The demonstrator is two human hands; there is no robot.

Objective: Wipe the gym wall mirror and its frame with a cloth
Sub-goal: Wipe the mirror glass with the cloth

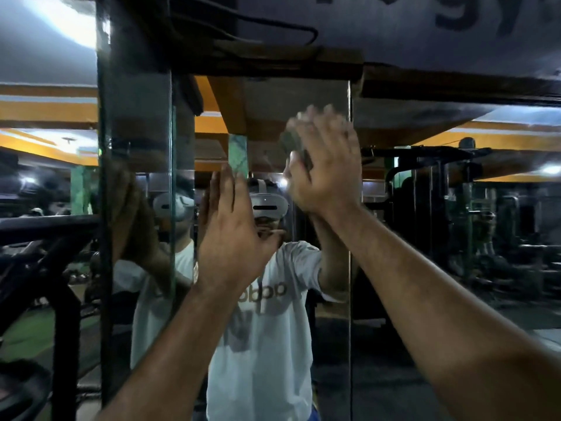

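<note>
Head view shows the right hand pressing a soft, light cloth flat to the rigid, breakable mirror under straight fingers, while the left hand rests open-palmed on the glass.

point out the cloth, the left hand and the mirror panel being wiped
cloth (293, 144): head view, on its grey fold beside the right palm
left hand (235, 229): head view, back of hand
mirror panel (331, 299): head view, bare glass

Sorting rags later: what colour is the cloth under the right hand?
Dull grey-green, though blurred; the cloth shows in the head view.
</note>
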